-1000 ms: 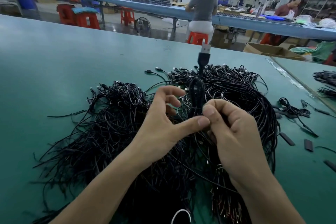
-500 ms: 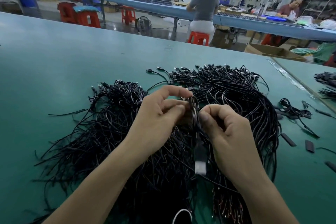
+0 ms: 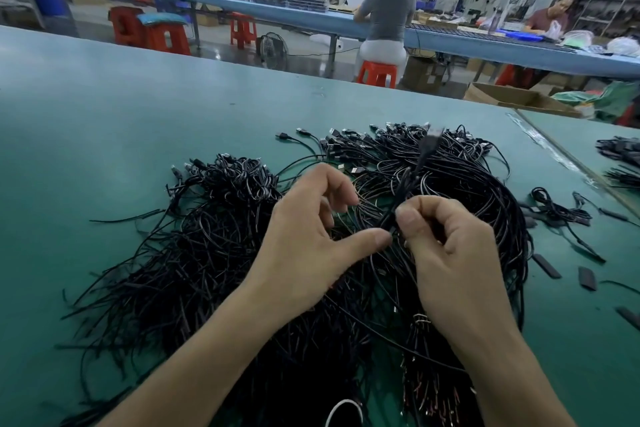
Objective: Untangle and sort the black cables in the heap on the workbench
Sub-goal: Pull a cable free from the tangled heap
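A large heap of black cables (image 3: 214, 253) covers the green workbench (image 3: 104, 107), with USB plugs fanned out along its far edge. Above the heap's middle my right hand (image 3: 450, 253) pinches one folded black cable (image 3: 403, 194) between thumb and forefinger; its blurred plug end points up and away. My left hand (image 3: 311, 239) is just left of it, thumb tip touching the cable's lower part, fingers loosely curled and holding nothing.
A small coiled cable (image 3: 561, 211) and several short black strips (image 3: 547, 265) lie to the right. More cable bundles (image 3: 620, 156) sit on the adjoining bench at far right. A white ring (image 3: 343, 412) shows at the bottom edge. People work at benches beyond.
The cable's plug end swung from upright down toward me, then back up and away. My left hand's fingers released the cable and spread, leaving only the thumb against it.
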`<state>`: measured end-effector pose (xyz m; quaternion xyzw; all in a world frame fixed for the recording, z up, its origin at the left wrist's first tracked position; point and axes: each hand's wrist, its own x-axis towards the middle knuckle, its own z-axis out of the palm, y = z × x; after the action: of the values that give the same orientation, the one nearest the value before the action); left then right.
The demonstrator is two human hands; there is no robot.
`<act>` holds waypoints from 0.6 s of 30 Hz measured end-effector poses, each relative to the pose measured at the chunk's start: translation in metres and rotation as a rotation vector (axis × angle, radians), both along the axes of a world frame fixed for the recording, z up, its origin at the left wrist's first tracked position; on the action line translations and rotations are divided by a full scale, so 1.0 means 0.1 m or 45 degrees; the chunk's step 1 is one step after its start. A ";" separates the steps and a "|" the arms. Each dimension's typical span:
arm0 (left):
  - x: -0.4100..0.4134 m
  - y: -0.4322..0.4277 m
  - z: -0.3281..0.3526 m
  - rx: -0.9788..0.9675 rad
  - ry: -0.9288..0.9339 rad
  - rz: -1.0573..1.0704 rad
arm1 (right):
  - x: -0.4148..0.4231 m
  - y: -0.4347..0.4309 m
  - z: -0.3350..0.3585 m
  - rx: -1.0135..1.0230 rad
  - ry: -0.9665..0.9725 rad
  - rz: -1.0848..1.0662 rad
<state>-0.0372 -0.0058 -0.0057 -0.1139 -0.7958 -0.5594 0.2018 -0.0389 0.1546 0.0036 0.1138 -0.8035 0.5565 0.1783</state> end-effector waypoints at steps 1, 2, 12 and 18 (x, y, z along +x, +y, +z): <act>-0.01 0.01 -0.02 -0.023 -0.026 0.018 | 0.01 -0.02 0.01 0.002 0.007 0.022; -0.01 0.01 -0.04 -0.056 -0.052 0.038 | 0.03 -0.05 0.01 0.008 0.014 0.054; -0.07 -0.02 0.03 0.650 -0.329 -0.247 | 0.05 -0.14 0.02 0.183 0.062 0.229; -0.03 -0.11 0.16 1.096 -0.329 -0.628 | 0.07 -0.18 -0.05 0.306 0.069 0.230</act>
<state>-0.0405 -0.0172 0.0101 -0.1348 -0.4611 -0.8770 -0.0076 -0.0322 0.1367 -0.0017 0.2212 -0.8456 0.4669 0.1341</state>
